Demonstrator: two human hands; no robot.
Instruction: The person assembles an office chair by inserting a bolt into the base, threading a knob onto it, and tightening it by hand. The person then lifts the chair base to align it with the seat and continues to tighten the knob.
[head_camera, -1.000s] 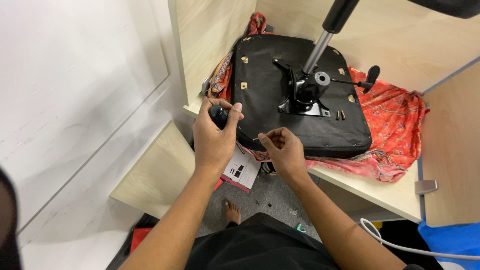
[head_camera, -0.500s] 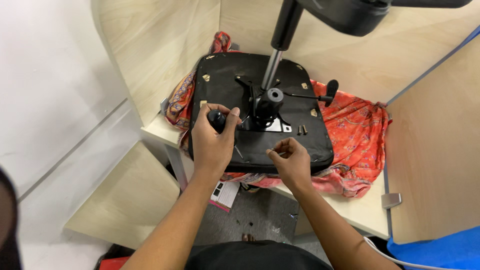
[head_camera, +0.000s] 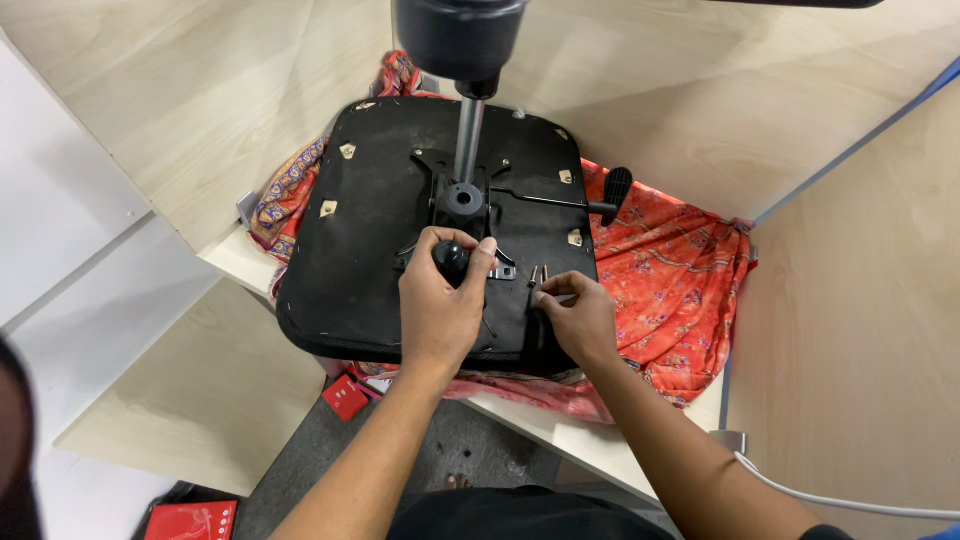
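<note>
I am leaning over an upturned chair seat (head_camera: 370, 240), a rounded square of black, slightly dusty material with small pale tabs near its edges. It is lying flat on an orange patterned cloth (head_camera: 670, 270), soft and wrinkled, which is covering the corner of a light wooden bench (head_camera: 590, 450).

In the middle of the seat a black metal plate (head_camera: 450, 215) is sitting, with thin arms spreading out. A smooth grey metal column (head_camera: 468, 135) is rising from its round collar toward a thick black hub (head_camera: 460, 35) at the top of the view. A thin rod is running from the plate to the right and is ending in a black ribbed paddle handle (head_camera: 618, 190).

My left hand (head_camera: 445, 305) is resting on the seat just below the collar, and its fingers are curling closed around a round black knob (head_camera: 450, 258), glossy and smooth. My right hand (head_camera: 580, 315) is lying on the seat near its front right edge, with the fingertips pinched together on something small; I cannot tell exactly what it is. Two short dark screws (head_camera: 540, 273) are standing upright just beside those fingertips.

On the grey floor under the bench edge a small red box (head_camera: 345, 397) is lying.
</note>
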